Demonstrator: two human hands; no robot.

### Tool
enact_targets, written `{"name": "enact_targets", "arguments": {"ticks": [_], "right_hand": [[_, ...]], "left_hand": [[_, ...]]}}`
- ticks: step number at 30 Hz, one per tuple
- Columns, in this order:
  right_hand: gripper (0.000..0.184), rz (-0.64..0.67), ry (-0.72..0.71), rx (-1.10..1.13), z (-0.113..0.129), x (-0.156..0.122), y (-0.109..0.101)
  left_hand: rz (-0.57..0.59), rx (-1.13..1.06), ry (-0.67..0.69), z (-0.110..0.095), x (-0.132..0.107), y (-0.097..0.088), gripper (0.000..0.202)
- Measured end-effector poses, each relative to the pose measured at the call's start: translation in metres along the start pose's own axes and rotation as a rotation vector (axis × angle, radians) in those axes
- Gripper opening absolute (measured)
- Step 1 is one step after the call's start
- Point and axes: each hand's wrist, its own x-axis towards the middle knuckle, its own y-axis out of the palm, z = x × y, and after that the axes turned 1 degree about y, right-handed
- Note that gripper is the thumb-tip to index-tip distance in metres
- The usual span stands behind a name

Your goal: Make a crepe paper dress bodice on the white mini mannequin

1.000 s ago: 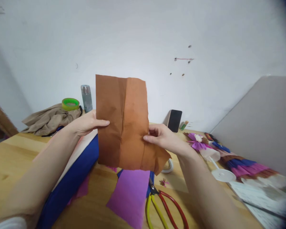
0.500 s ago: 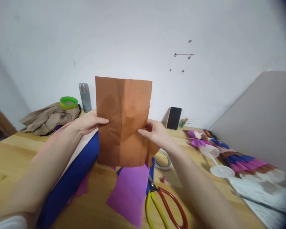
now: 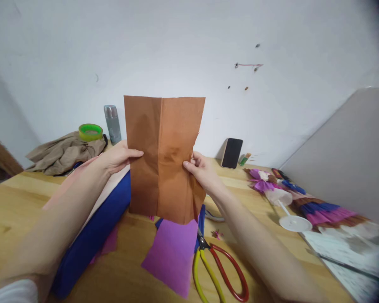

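Observation:
A brown sheet of paper (image 3: 145, 181) with a vertical crease down its middle is held up above the table. My left hand (image 3: 121, 156) pinches its left edge, thumb on the near face and fingers hidden behind. On the other side, my right hand (image 3: 202, 170) grips the right edge, where the lower corner curls. Below the sheet lies a purple piece of paper (image 3: 170, 256). Beside it are scissors (image 3: 204, 244) with one yellow and one red handle, their blades partly over blue paper. A long blue folded paper (image 3: 94, 235) lies under my left forearm.
At the back left, a green tape roll (image 3: 90, 132) rests on a tan cloth (image 3: 66, 151) near a flask (image 3: 113, 124). A phone (image 3: 232, 153) leans on the wall. Ruffled paper figures (image 3: 328, 212), a white stand (image 3: 295, 223) and a printed sheet (image 3: 331, 265) occupy the right.
The brown paper has spread a little wider and flatter, its upper right corner moving outward. My right hand has shifted slightly up and keeps its grip; the view has moved slightly.

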Motion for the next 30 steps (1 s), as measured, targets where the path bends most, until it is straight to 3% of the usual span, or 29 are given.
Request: {"name": "enact_targets", "arguments": {"ticks": [10, 18, 24, 30], "right_hand": [[0.028, 0.098, 0.008, 0.176, 0.001, -0.004, 0.008], [0.053, 0.129, -0.129, -0.031, 0.017, -0.017, 0.013], [0.044, 0.079, -0.149, -0.104, 0.010, -0.015, 0.018], [0.035, 0.007, -0.158, -0.084, 0.017, -0.017, 0.015]], "left_hand": [[-0.014, -0.057, -0.014, 0.008, 0.004, 0.007, 0.035], [0.101, -0.033, -0.025, 0.009, 0.001, 0.014, 0.034], [0.162, -0.002, 0.013, 0.008, -0.007, 0.026, 0.035], [0.062, 0.077, 0.111, -0.004, -0.013, 0.028, 0.037]]}}
